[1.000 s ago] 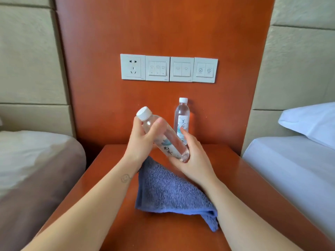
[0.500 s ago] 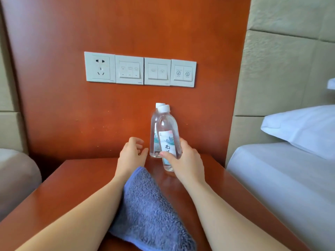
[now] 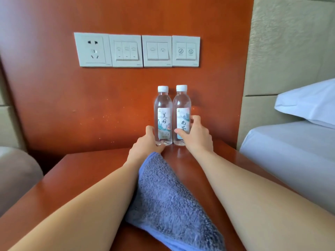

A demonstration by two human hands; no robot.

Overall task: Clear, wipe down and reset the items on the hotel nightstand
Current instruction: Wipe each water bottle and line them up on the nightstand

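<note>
Since half a second ago the right hand [image 3: 197, 134] is shifting its bottle from in front of the other to beside it, and the left hand [image 3: 145, 144] is joining in. Right thumb and fingers are clasping the right bottle [image 3: 181, 105] at its label; left fingers are curling round the base of the left bottle [image 3: 163, 107]. Both are standing upright at the back of the nightstand [image 3: 72, 178], against the wood panel [image 3: 90, 109], labels outward, apparently being squared as a pair. The blue towel [image 3: 166, 196] is lying under the left forearm.
</note>
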